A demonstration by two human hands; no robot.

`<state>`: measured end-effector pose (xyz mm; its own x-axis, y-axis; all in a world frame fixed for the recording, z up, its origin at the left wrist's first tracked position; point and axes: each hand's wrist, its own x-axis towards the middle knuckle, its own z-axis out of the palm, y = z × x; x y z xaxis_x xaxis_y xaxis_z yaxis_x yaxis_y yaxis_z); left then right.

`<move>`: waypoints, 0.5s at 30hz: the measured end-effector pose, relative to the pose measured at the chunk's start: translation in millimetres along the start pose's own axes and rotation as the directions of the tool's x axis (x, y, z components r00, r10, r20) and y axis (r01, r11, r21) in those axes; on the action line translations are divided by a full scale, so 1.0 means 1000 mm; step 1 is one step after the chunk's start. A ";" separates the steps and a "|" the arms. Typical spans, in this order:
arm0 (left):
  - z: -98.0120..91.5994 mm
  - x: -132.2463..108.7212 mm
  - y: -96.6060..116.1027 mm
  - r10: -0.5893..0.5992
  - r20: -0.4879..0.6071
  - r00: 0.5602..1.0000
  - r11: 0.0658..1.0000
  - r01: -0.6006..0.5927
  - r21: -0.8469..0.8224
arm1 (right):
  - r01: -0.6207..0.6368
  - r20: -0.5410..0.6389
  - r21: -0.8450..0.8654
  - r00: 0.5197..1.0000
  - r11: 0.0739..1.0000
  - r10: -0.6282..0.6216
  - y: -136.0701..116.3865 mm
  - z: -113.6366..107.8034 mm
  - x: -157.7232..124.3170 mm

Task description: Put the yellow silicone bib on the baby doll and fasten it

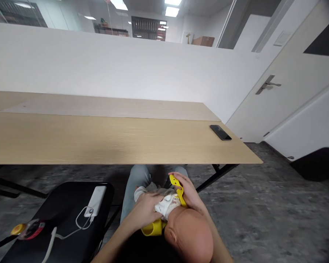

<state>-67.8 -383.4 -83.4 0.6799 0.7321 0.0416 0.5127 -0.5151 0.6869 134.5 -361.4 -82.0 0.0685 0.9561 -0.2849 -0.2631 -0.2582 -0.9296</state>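
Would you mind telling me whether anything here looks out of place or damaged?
Nothing looks spilled or damaged. The one slightly untidy spot is the white cable, looped loosely by the white device on the black chair. The yellow strap at the right hand is curved, with no break showing.

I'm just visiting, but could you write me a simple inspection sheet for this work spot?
Surface: pale wooden table, with a dark phone near its right end.
Job's things: bald doll on the person's lap; yellow strap with holes beside its clothed body.
Clutter: white box and yellow-capped container on the black seat.
Hands: left hand rests on the doll's front; right hand touches the yellow strap, grip unclear.
Cables: white cable looping from the white box across the seat.
Surroundings: white wall, white door, grey floor.
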 end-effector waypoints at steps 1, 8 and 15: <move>0.001 0.001 -0.003 -0.001 -0.012 1.000 1.000 0.001 -0.024 | -0.004 0.000 0.004 1.000 1.000 0.004 -0.003 -0.001 -0.001; -0.009 0.004 -0.014 -0.082 -0.138 0.987 0.957 0.039 -0.288 | 0.043 -0.103 0.024 0.994 0.999 -0.040 -0.030 -0.029 -0.008; -0.054 0.004 0.009 -0.273 -0.168 0.947 0.736 0.094 -0.670 | 0.281 -0.127 0.079 0.954 0.956 -0.270 -0.078 -0.050 -0.051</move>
<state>-88.4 -360.7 -38.3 0.4156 0.9092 -0.0265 0.0895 -0.0119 0.9959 199.5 -397.4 -6.4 0.2590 0.9645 -0.0505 -0.3088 0.0332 -0.9505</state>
